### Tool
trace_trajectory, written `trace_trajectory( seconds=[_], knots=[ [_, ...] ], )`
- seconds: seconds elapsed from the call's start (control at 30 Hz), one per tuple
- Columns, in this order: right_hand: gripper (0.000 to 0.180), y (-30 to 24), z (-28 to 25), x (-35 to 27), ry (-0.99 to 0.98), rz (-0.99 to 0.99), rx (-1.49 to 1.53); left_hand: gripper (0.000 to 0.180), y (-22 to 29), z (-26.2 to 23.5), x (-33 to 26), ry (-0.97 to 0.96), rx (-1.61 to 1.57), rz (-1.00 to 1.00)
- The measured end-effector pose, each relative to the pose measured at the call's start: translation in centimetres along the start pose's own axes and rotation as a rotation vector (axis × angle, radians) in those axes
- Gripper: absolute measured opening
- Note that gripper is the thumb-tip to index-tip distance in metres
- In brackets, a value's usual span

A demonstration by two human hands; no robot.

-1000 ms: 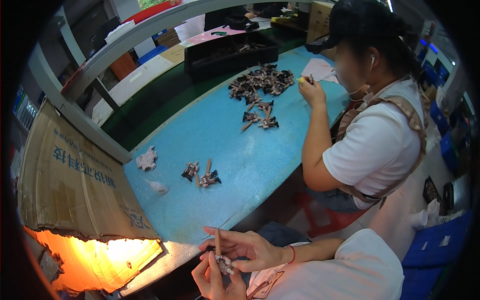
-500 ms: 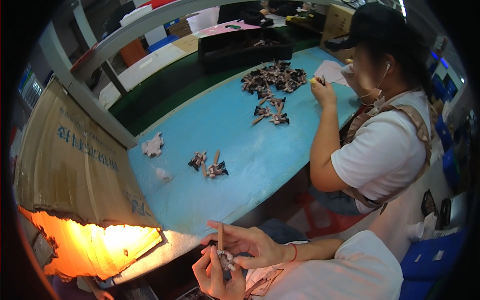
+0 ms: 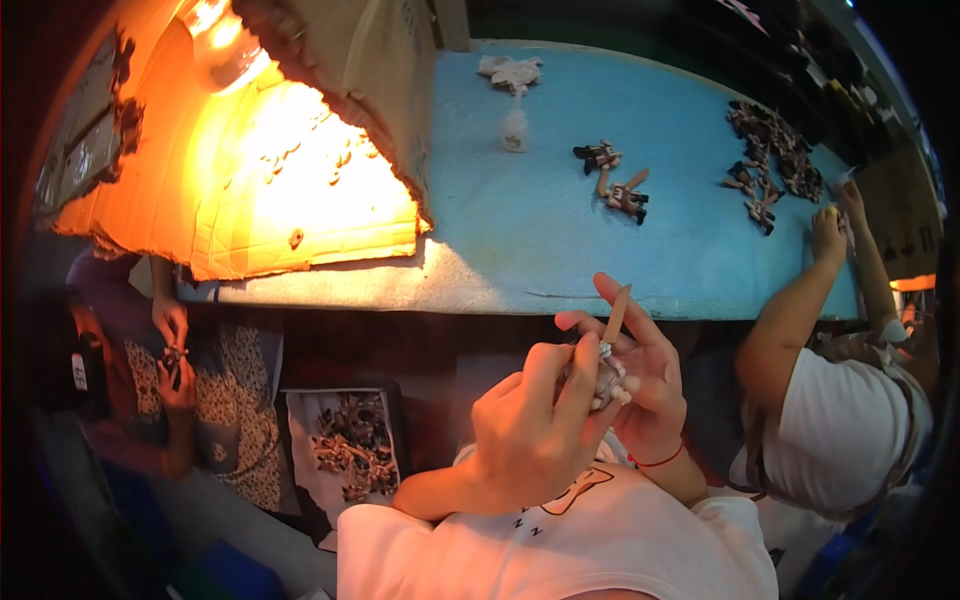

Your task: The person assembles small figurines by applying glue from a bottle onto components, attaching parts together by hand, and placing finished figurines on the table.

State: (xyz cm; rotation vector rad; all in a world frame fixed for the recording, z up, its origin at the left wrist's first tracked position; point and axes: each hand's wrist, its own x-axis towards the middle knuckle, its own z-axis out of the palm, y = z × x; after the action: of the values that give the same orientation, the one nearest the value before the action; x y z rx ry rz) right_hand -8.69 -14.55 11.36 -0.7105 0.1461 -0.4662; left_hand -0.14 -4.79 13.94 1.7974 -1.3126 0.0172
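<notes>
Close to my chest, just off the near edge of the table, I hold a small figurine (image 3: 607,385) in both hands. It has a pale body, pale round-ended limbs and a flat brown strip (image 3: 619,312) that points upward. My left hand (image 3: 530,425) is closed, its thumb and fingers pinching the figurine from the left. My right hand (image 3: 652,385) steadies it from the right and below, index finger stretched up beside the strip. Fingers partly cover the figurine, and its dark part shows only a little. Two similar figurines (image 3: 625,198) lie on the blue table (image 3: 480,210).
A cardboard box (image 3: 390,90) with a glowing bulb (image 3: 225,50) inside stands at the left. A white cloth (image 3: 510,72) and small clear bottle (image 3: 514,130) lie beyond. Figurines are heaped (image 3: 775,145) far right; a tray (image 3: 305,420) holds more. Co-workers sit on both sides.
The view has swung left, bringing the tray and the left co-worker into sight. My hands still hold the figurine; my left hand now covers more of it from the front.
</notes>
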Motion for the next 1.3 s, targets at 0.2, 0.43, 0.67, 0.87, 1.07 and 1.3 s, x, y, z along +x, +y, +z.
trace_trajectory(
  seconds=[0.2, 0.43, 0.67, 0.87, 1.07, 1.3],
  knots=[
    [0.071, 0.5, 0.5, 0.3, 0.098, 0.081, 0.041, 0.045, -0.4, 0.0, 0.3, -0.02, 0.126, 0.0],
    [0.071, 0.9, 0.3, 0.7, 0.11, 0.105, 0.109, 0.045, -0.6, -0.3, 0.6, -0.06, 0.133, -0.041],
    [0.07, 0.9, 0.1, 0.7, 0.102, 0.101, 0.094, 0.044, -0.8, -0.2, 0.6, -0.069, 0.082, -0.075],
    [0.066, 0.9, -0.5, 0.6, 0.09, 0.159, 0.155, 0.043, -0.7, -0.5, 1.0, -0.11, 0.155, -0.068],
    [0.065, 1.0, -0.4, 0.5, 0.104, 0.2, 0.214, 0.044, -0.7, -0.8, 1.0, -0.193, 0.149, -0.086],
    [0.072, 0.6, 0.3, 0.7, 0.112, -0.002, -0.023, 0.048, -1.4, -0.5, 1.0, -0.105, 0.014, -0.01]
  ],
)
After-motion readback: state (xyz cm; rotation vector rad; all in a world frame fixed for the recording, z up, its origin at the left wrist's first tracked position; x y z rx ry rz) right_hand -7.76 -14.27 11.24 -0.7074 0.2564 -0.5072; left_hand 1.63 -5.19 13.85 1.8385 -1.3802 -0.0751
